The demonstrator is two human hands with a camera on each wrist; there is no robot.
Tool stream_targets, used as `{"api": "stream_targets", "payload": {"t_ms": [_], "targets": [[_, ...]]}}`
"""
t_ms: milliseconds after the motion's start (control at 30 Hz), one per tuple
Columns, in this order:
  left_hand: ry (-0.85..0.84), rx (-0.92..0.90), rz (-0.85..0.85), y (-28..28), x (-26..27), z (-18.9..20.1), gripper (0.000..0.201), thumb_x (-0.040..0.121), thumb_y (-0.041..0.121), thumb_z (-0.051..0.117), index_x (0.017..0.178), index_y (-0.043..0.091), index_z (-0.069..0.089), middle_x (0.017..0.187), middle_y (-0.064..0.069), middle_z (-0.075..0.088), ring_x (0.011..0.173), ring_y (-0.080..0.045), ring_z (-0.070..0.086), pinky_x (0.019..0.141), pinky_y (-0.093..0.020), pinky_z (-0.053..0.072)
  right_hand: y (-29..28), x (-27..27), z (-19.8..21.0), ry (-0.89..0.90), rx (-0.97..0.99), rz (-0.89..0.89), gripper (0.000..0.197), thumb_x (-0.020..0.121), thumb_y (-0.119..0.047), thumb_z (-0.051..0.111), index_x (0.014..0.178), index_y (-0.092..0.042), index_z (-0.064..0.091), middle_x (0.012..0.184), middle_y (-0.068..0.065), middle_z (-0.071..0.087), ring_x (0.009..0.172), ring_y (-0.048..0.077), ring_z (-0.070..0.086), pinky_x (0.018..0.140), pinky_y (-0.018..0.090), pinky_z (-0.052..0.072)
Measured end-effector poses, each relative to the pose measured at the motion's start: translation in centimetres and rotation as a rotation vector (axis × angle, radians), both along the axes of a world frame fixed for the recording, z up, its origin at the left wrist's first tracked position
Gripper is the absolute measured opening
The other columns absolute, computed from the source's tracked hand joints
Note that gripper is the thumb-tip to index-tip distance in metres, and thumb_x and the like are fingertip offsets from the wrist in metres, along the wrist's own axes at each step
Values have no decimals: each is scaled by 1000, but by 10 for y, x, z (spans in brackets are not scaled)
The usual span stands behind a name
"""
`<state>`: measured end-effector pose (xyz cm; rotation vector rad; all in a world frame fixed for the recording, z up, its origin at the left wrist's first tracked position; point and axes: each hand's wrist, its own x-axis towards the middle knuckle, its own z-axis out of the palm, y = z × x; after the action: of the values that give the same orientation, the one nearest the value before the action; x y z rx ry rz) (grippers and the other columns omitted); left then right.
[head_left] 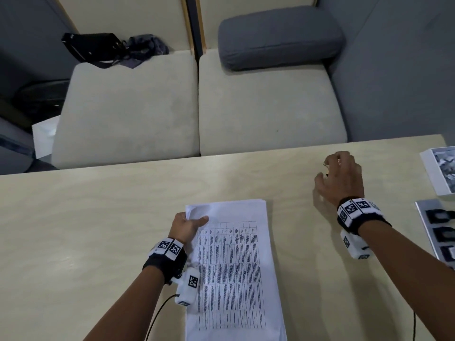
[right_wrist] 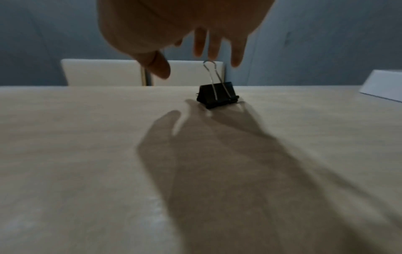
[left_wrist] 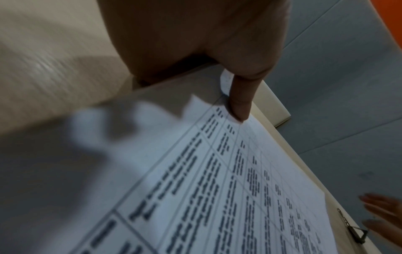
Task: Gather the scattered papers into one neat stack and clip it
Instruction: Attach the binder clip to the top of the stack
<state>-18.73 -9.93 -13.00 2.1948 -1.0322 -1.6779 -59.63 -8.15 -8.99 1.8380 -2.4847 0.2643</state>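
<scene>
A stack of printed white papers [head_left: 234,267] [left_wrist: 217,180] lies on the pale wooden table [head_left: 98,217] in front of me. My left hand [head_left: 188,225] pinches the stack's far left corner, thumb [left_wrist: 238,103] on top, the other fingers hidden underneath. A black binder clip [right_wrist: 217,94] [left_wrist: 356,231] stands on the table at the far right, one silver wire handle upright. My right hand [head_left: 341,175] hovers just above it, fingers [right_wrist: 212,46] straight and spread, not touching the clip. In the head view the hand hides most of the clip.
A white box [head_left: 440,173] [right_wrist: 383,86] sits at the table's right edge, with a flat printed card [head_left: 438,230] nearer me. Beyond the table are beige seat cushions [head_left: 268,104], a grey pillow [head_left: 278,35] and a black bag [head_left: 91,48].
</scene>
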Motion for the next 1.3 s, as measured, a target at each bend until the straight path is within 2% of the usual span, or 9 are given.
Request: {"api": "stream_targets", "payload": {"t_ms": [133,300,433,600,833,900,1000,1133,1300], "targets": [[10,-28,2,0,-1,1,68,74,34,79,123,-5,51,111,-22,62,107,-46,60,87,-45,50,1,-16,-14,-274,140,44,49,84,-5,54,132,-7,47,145,13,39,130,33,43,110,44,37],[76,-44,55,0,-3,3,54,76,23,79,115,-7,57,107,-18,65,99,-37,62,83,-41,48,11,-11,-8,-252,440,-15,50,93,-1,43,143,-10,41,154,10,31,125,37,50,99,44,45],[115,-65,48,0,-3,8,37,77,18,78,99,-5,60,80,-6,62,72,-24,59,66,-30,48,16,1,6,-192,401,-6,28,93,-10,54,120,-9,63,125,17,62,104,36,61,87,37,49],[159,-64,71,1,-2,9,34,76,17,79,94,-6,62,79,-9,62,67,-25,60,65,-32,50,5,37,40,-330,189,-23,10,86,-12,67,87,-10,77,95,16,73,91,34,66,84,36,50],[309,-15,216,-1,6,-27,73,52,20,87,113,-3,56,112,-24,65,97,-37,68,89,-49,55,-30,127,38,-748,216,244,6,84,-6,69,79,-9,68,147,6,44,137,17,39,113,31,29],[315,-4,193,-1,3,-9,69,52,22,88,107,-5,58,101,-20,68,87,-31,70,84,-44,57,-35,155,38,-816,434,340,7,87,-12,66,82,-16,66,154,2,35,141,14,34,117,36,27],[275,-32,134,1,0,5,35,67,13,80,88,-5,59,56,1,48,50,-16,47,57,-29,43,-44,187,35,-805,604,399,7,91,-17,63,86,-21,64,132,6,60,123,23,56,109,42,40],[252,-66,37,4,-1,17,26,79,14,71,95,-5,63,56,2,40,36,-8,37,38,-17,34,-59,199,32,-766,578,361,10,90,-17,66,80,-15,64,110,9,69,104,23,64,95,37,50],[296,-124,-10,5,0,22,11,82,9,68,90,3,65,52,2,37,36,-10,31,42,-17,28,-71,195,36,-737,599,483,13,89,-14,66,77,-17,63,157,6,29,139,18,37,114,35,30]]}}
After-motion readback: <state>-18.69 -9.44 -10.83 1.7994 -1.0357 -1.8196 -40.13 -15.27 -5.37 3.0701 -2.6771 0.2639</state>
